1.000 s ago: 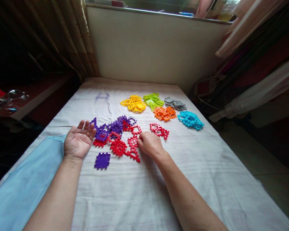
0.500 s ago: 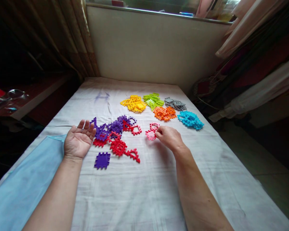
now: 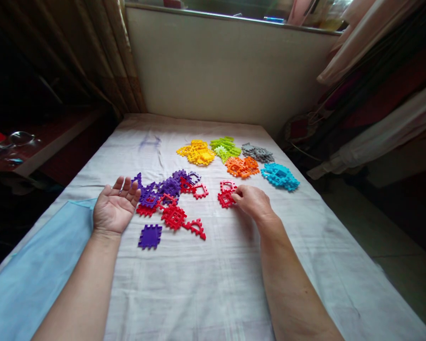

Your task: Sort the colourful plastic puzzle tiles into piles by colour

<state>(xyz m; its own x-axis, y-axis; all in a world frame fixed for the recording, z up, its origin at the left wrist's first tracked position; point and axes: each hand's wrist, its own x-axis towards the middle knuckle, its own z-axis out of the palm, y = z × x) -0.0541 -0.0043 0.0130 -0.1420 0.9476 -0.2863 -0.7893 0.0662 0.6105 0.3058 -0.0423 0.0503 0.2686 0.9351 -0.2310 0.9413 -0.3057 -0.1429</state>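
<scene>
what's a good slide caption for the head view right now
Right hand pinches a red tile while the left hand lies palm up beside purple pieces.

Sheet (image 3: 199,293) open nearer than purple square (image 3: 150,236). Free lane between red pile (image 3: 173,217) and red piece (image 3: 225,199) at right hand (image 3: 251,201). Purple pile (image 3: 170,187) blocks left hand (image 3: 115,208) rightward. Beyond right hand, orange pile (image 3: 242,167) and blue pile (image 3: 280,177) bar way.

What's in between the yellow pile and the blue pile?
The orange pile lies between the yellow pile and the blue pile; the head view shows it.
</scene>
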